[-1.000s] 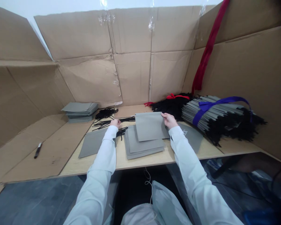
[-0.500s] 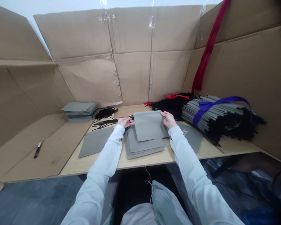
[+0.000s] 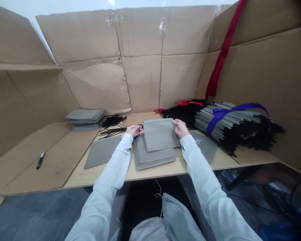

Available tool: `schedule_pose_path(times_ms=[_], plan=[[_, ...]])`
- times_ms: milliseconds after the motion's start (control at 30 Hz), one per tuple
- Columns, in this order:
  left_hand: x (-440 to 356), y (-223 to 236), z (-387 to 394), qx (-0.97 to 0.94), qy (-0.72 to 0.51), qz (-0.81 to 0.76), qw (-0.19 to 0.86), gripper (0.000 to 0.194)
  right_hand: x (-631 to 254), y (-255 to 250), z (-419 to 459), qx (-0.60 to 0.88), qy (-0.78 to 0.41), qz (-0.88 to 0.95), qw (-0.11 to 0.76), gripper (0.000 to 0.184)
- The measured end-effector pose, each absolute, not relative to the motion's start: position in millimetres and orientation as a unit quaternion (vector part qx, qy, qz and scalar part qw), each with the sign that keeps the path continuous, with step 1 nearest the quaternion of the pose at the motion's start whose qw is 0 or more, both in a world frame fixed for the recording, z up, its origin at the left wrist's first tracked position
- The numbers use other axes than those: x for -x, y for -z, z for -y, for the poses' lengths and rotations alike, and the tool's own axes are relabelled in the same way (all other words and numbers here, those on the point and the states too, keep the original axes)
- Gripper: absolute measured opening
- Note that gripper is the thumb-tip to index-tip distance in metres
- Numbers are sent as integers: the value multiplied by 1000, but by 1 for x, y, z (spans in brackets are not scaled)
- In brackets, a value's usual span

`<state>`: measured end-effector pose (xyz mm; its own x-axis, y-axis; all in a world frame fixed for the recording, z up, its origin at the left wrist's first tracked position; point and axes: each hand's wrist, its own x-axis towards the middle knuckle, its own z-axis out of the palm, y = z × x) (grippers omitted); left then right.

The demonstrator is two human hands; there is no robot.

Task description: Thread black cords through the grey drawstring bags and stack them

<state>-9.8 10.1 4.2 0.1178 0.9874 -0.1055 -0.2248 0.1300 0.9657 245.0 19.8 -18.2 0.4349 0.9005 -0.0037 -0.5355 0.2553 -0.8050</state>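
A flat grey fabric pouch (image 3: 160,135) with a folded channel along its top edge is held up at the middle of the table. My right hand (image 3: 180,128) pinches its upper right corner. Close to the opposite upper corner, my left hand (image 3: 134,130) is closed on what looks like a thin black cord, its end by the channel opening. Under the raised pouch lies a stack of similar grey pouches (image 3: 155,160). More black cords (image 3: 112,132) are spread just left of my left hand. Another grey piece (image 3: 102,152) lies flat beside my left forearm.
A pile of grey pouches (image 3: 86,115) and a coil of black cords (image 3: 114,120) sit back left. Rightward are a printed grey pouch (image 3: 207,147), a purple-ribboned bundle (image 3: 228,117) and red-tied black cords (image 3: 185,108). A marker (image 3: 40,160) lies on cardboard. Cardboard walls (image 3: 140,80) surround the table.
Almost nothing differs. Both hands keep their grip, and the pouch's top edge has shifted very slightly to the left.
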Motion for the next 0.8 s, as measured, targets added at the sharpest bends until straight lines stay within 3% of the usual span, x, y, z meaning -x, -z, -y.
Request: schedule_pose_path(times_ms=[800], plan=[[8,-10,-6,-401,-540,-424,607,5,-244,18,-20,372,-473,254,757,26]])
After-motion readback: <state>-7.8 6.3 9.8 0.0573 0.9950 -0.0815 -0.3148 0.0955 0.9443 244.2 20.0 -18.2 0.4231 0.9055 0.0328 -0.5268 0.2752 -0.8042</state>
